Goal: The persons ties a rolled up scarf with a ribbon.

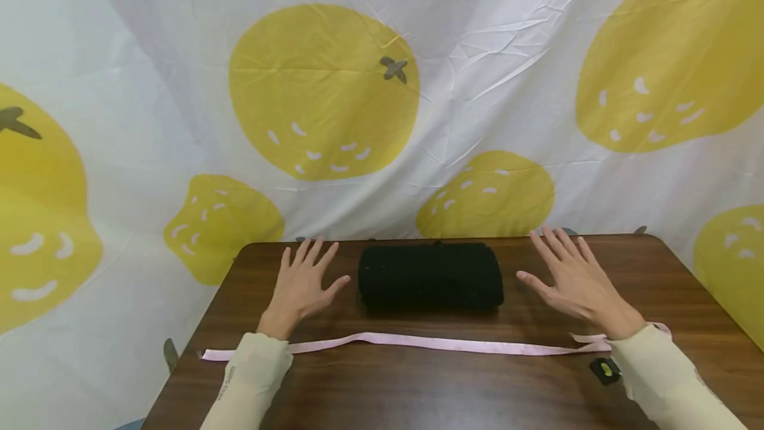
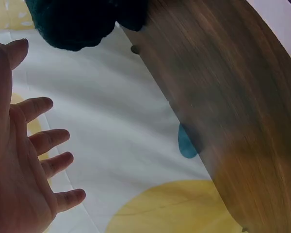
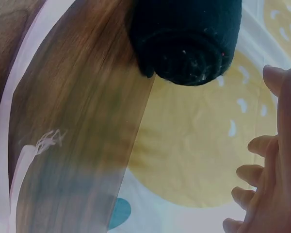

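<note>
A black, soft-looking rolled-up cloth (image 1: 431, 277) lies crosswise at the back of the brown table, its spiral end facing the right wrist view. To its left my left hand (image 1: 303, 287) is held with fingers straight and spread, apart from the roll. On the other side my right hand (image 1: 575, 287) is likewise spread and touches nothing that I can see. In front of the roll, a pale pink ribbon (image 1: 442, 344) stretches across the table, passing under or behind both forearms. One frayed ribbon end (image 3: 48, 141) shows in the right wrist view.
A small black square object (image 1: 605, 371) with a yellow-green spot sits by the right sleeve. The wooden table (image 1: 418, 397) has rounded back corners. Behind it hangs a white curtain (image 1: 477, 85) printed with yellow fruit.
</note>
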The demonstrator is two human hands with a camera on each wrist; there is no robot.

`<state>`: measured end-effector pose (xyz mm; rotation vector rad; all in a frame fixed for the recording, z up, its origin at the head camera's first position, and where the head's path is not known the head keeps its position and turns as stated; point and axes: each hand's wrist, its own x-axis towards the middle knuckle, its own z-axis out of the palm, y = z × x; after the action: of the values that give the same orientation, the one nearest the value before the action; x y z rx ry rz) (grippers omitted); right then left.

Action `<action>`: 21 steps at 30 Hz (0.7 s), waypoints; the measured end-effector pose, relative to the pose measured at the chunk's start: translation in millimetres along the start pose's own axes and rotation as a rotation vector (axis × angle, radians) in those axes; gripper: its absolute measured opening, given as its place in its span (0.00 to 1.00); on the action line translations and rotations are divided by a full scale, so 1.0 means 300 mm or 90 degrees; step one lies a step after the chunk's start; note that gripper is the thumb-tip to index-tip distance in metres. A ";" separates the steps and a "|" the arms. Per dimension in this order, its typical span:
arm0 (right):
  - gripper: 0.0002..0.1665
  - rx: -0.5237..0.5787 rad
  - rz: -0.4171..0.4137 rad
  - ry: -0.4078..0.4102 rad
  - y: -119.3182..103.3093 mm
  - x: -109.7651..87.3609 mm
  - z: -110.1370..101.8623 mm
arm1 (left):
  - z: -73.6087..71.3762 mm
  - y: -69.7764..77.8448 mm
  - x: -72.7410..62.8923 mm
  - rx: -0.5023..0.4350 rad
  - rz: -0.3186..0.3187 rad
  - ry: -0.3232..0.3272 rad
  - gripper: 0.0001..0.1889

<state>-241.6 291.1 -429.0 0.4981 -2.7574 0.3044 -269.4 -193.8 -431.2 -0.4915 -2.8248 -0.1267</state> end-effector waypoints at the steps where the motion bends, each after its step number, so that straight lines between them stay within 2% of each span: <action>1: 0.49 0.002 -0.001 -0.002 -0.003 0.002 0.000 | 0.000 0.003 0.002 -0.002 0.000 0.001 0.38; 12: 0.49 0.013 -0.016 -0.011 -0.033 0.021 0.009 | 0.000 0.036 0.022 -0.014 0.001 -0.008 0.38; 21: 0.51 0.015 -0.028 -0.021 -0.059 0.037 0.018 | 0.006 0.062 0.032 -0.009 0.016 -0.009 0.38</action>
<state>-246.3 270.0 -427.5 0.5742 -2.7732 0.3210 -272.2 -173.0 -429.6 -0.5332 -2.8319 -0.1383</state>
